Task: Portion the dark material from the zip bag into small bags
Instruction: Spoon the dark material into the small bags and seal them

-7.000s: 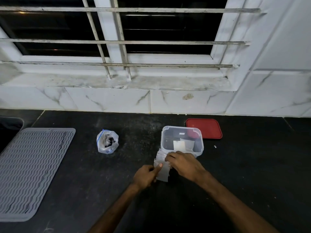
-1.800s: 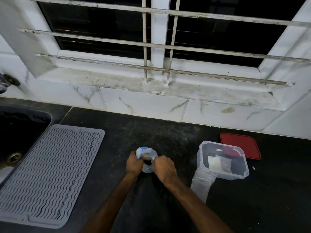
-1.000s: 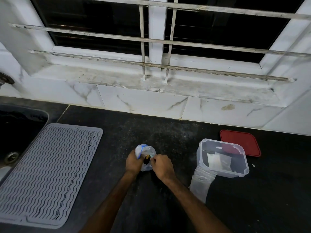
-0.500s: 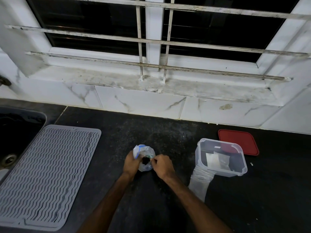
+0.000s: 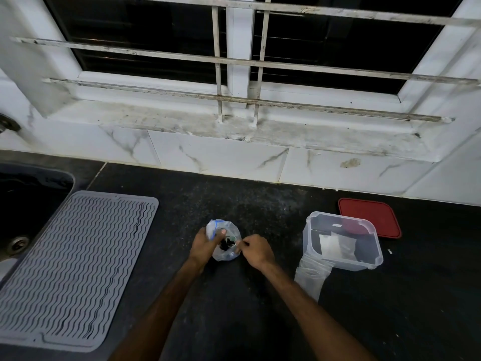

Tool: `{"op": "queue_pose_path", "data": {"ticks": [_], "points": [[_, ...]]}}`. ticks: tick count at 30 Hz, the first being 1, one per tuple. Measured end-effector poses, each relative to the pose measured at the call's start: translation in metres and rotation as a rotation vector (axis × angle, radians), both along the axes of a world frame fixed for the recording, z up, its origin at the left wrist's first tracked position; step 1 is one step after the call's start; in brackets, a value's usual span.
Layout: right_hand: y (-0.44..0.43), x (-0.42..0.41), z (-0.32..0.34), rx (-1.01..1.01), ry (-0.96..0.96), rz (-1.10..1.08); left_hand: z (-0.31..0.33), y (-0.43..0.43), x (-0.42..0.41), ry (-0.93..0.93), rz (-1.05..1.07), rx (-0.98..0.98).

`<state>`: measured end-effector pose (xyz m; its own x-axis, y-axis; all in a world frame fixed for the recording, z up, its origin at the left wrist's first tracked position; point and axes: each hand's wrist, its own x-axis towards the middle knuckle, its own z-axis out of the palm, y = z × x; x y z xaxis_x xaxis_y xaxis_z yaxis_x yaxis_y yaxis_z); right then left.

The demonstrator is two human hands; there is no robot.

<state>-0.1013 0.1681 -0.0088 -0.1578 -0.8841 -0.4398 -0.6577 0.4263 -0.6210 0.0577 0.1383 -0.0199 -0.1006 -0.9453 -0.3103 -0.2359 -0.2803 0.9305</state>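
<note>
My two forearms reach in from the near edge over the dark speckled bench (image 5: 234, 321). My left hand (image 5: 203, 247) is curled round the left side of the zip bag (image 5: 226, 256), with my thumb lying over its top edge beside the blue zip strip. My right hand (image 5: 256, 250) pinches the right edge of the bag's mouth between thumb and fingertips. Between the two hands the bag sits on the bench with its mouth open, and the dark material (image 5: 227, 243) shows inside it.

To my right, a stack of small bags (image 5: 311, 278) lies on the bench, its far end against the near left corner of a clear plastic box (image 5: 346, 264). The box stands open and has a few pale packets in it. Just behind it, flat on the bench, lies a red lid (image 5: 369, 217).

Well off to my left is a grey ribbed mat (image 5: 75, 267), and beyond its far left corner is the dark sink (image 5: 31, 199) with its drain showing.

Past the bench rises a white marbled tile wall (image 5: 221, 160), then a stained window sill (image 5: 260, 128) and the white window bars (image 5: 234, 62) against dark glass.
</note>
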Motion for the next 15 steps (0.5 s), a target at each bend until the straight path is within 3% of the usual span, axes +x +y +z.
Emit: {"op": "queue_pose_path", "data": {"ticks": [7,12,15], "points": [[0.009,-0.008,0.017,0.054,-0.264,-0.110,0.007,0.000,0.008,-0.043,0.074,-0.005],[0.025,-0.024,0.049,0.010,-0.404,-0.103,0.034,0.017,0.002,-0.284,0.253,-0.387],[0.042,-0.050,0.074,-0.038,-0.474,-0.088,0.040,0.037,-0.018,-0.292,0.173,-0.527]]}}
